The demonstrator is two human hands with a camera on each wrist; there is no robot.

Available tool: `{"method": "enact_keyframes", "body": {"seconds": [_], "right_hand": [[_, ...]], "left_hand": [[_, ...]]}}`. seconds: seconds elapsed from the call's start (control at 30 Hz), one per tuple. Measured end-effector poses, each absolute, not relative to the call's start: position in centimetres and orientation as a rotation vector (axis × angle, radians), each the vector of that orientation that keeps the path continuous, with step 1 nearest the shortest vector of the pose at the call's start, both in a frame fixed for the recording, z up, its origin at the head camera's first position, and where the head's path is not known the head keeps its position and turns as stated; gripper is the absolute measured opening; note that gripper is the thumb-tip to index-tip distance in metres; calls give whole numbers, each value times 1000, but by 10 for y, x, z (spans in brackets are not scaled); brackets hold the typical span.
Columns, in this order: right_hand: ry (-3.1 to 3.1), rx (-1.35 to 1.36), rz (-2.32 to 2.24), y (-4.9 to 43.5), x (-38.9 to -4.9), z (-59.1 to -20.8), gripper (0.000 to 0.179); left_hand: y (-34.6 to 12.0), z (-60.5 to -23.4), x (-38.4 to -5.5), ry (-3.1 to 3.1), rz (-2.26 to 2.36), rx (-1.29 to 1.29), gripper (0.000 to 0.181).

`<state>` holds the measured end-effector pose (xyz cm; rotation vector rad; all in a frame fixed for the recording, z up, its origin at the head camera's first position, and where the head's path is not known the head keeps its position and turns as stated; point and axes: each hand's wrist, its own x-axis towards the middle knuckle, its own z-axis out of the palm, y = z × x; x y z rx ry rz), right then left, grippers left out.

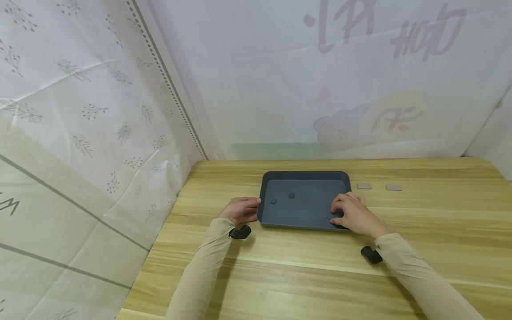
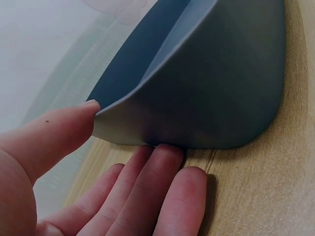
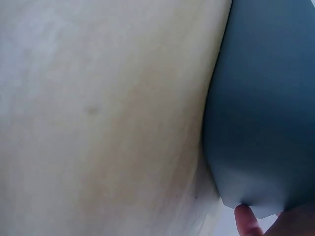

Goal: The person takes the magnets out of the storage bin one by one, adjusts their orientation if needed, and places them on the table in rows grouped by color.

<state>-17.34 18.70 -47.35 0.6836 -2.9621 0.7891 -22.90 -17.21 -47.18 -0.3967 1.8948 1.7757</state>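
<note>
A: Leftmost entry?

B: One left hand [image 1: 242, 210]. Fingers extended, lying side by side, tips at the foot of a wall; thumb tip on the rim above them.

A: The piece they touch?

B: One shallow tray [image 1: 308, 209], dark blue-grey, rounded corners; rests on the wooden tabletop [image 1: 296, 284] between the fingers of both hands. Judged light and fairly stiff, thin-walled, smooth enough to slide. Best hold: the rim at both short ends, thumb above, fingers low outside, as the left fingers lie.

A: Contents?

B: Two small dark pieces on its floor. Left disc [image 1: 273, 202], just inward of the left fingertips; second disc [image 1: 291, 195], a little further right of them. Loose or fixed, cannot tell. If loose, probably light, hard, awkward to lift flat; best pinched by the edge.

A: Then?

B: One right hand [image 1: 354, 214], over the tray's right end. Thumb and forefinger bent inward, tips near each other; something dark lies between them. Piece or shadow, pinched or not: cannot tell.

A: Last?

B: Two flat grey rectangles. Nearer plate [image 1: 364, 186], just beyond the right hand's knuckles; farther plate [image 1: 394, 187], further right of those fingers. Both look thin and rigid; best taken by opposite edges.
</note>
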Motion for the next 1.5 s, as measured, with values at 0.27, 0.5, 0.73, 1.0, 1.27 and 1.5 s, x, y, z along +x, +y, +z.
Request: {"method": "enact_keyframes", "body": {"seconds": [0.27,0.5,0.73,1.0,1.27,1.5], "right_hand": [[-2978,668,787,187,-173,-473,13],[-2977,643,797,185,-173,-472,10],[-2979,635,803,184,-174,-470,8],[-2984,631,823,184,-174,-471,8],[-2990,627,830,184,-174,-470,8],[-2990,622,832,184,-173,-470,11]], "left_hand": [[-173,-472,-228,1895,1770,-382,42],[-173,-471,-228,1906,1768,-377,43],[-172,-471,-227,1911,1768,-387,43],[-173,-472,-227,1923,1765,-388,45],[-172,-471,-226,1923,1771,-388,44],[-172,-470,-226,1916,1770,-393,44]]}}
